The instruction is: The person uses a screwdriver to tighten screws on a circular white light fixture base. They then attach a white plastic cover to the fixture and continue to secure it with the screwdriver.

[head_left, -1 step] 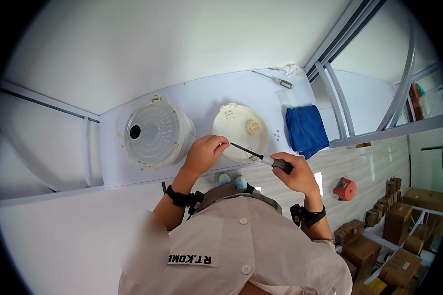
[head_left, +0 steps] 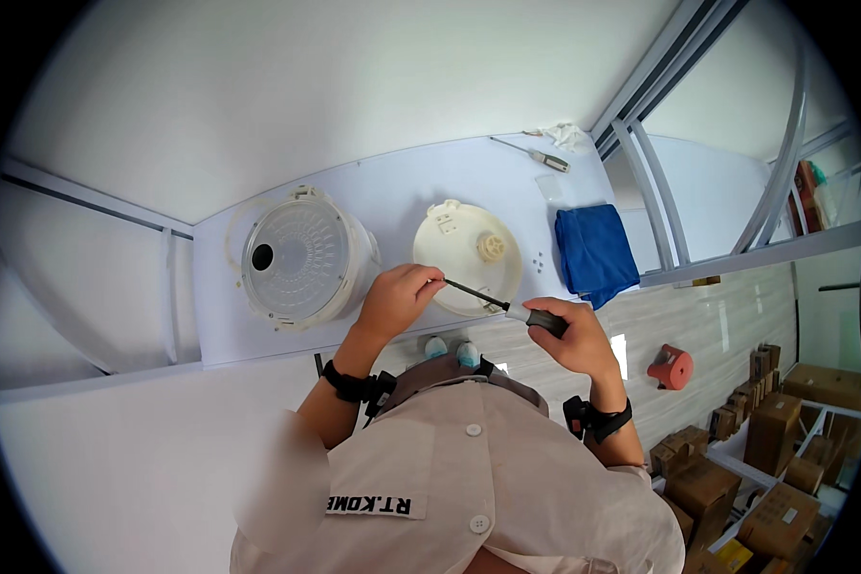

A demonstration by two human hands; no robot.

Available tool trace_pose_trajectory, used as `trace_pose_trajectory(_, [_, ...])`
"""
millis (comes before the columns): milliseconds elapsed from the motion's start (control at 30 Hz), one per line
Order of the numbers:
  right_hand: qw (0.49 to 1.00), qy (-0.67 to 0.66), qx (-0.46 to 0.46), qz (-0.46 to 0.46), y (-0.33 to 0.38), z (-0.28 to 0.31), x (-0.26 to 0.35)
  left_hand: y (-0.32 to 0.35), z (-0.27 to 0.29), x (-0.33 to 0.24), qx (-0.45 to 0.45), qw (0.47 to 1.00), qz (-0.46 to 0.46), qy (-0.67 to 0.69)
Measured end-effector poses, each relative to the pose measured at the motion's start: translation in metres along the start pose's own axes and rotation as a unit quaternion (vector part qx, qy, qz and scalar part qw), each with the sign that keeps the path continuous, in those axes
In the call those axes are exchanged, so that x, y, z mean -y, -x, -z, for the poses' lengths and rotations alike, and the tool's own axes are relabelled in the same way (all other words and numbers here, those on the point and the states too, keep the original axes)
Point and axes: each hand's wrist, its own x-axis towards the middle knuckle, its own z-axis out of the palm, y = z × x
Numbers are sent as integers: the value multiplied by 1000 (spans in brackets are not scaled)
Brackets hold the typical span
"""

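Note:
My right hand (head_left: 574,337) is wrapped round the grey handle of a screwdriver (head_left: 478,295), whose dark shaft points left. At its tip, the thumb and fingers of my left hand (head_left: 400,298) are pinched together; whatever small thing they hold is too small to make out. Behind the shaft lies a round cream plastic cover (head_left: 459,239), its hollow side up, with a ribbed round cap (head_left: 491,248) inside. Left of my left hand stands a white round housing (head_left: 301,256) with a translucent ribbed lid and a dark hole. Several tiny screws (head_left: 539,262) lie right of the cover.
A folded blue cloth (head_left: 596,251) lies on the right of the white table (head_left: 392,177). Beyond it are a small clear bag (head_left: 549,187), a second screwdriver (head_left: 545,160) and crumpled white material (head_left: 564,135). A red stool (head_left: 672,368) and cardboard boxes (head_left: 773,430) stand off to the right.

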Motion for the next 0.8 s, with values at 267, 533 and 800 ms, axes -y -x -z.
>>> trace_pose_trajectory(267, [1000,9,-8,7,-2,-4,5,0,2,1,16,999,-24,-17])
trace_pose_trajectory(533, [999,32,-21,38,-4,-4,5,5,6,5,21,999,-48,-16])
trace_pose_trajectory(800, [991,118,-27,49,-4,0,18,4,15,-3,64,997,-31,-26])
